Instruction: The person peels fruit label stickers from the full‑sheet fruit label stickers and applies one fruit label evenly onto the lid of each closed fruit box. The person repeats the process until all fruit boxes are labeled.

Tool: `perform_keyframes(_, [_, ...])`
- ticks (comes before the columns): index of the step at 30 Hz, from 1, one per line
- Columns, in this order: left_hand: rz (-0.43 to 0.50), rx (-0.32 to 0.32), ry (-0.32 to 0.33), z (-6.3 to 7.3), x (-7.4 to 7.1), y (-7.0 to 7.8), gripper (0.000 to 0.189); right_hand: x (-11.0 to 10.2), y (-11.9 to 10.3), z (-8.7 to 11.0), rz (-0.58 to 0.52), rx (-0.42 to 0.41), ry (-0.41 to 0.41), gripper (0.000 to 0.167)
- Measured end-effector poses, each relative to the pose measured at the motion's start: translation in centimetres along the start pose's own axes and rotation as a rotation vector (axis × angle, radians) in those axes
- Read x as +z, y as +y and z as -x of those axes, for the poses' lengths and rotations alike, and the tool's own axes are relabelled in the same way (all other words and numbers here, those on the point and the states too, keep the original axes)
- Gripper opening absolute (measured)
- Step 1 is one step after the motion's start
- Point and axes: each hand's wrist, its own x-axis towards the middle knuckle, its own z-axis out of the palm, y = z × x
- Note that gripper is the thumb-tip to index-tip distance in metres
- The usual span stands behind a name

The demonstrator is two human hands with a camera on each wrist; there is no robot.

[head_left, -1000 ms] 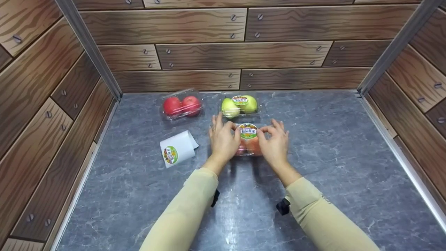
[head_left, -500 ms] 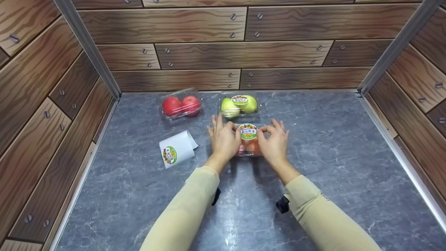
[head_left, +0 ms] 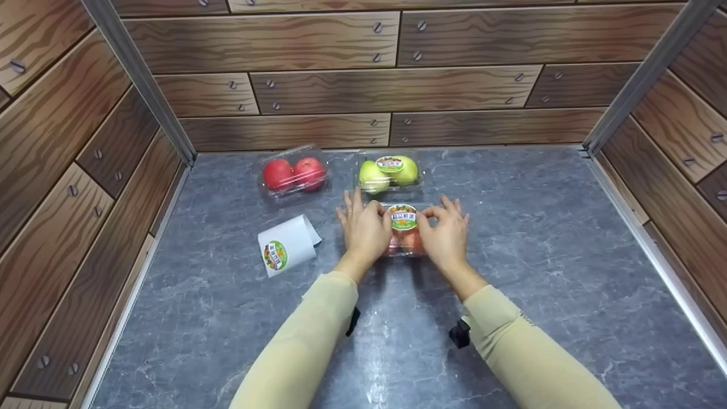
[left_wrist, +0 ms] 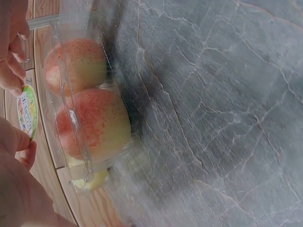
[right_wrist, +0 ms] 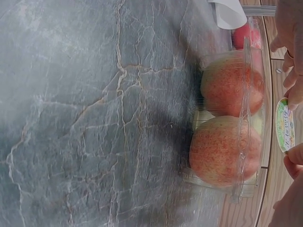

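Observation:
An oval fruit sticker (head_left: 404, 217) with a green and white print is stretched between both hands, over a clear plastic box (head_left: 410, 250) of two red-yellow peaches (right_wrist: 225, 151). My left hand (head_left: 366, 232) pinches its left edge between thumb and forefinger. Its right edge is pinched by my right hand (head_left: 446, 236). In the left wrist view the sticker (left_wrist: 28, 111) stands a little apart from the lid. The other fingers of both hands are spread. The hands cover the ends of the box.
Behind the peaches stands a clear box of green fruit (head_left: 404, 170) with a sticker on its lid. A clear box of red apples (head_left: 295, 175) is at the back left. A curled white backing sheet (head_left: 288, 244) with one sticker lies left of the hands.
The hands, sticker and boxes hold almost the same places. Only the head view has shifted slightly.

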Motion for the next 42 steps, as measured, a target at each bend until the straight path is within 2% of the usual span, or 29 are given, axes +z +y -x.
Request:
perform_keyframes(18, [-0.052,-0.030,-0.010,-0.14,0.43,-0.39,0.015,0.40,0.06,0.06,0.010,0.003,-0.014,0.014])
perform_keyframes(42, [-0.078,-0.036,-0.037,-0.23,0.32,-0.27,0.016,0.70,0.31,-0.02,0.045,0.006,-0.042,0.016])
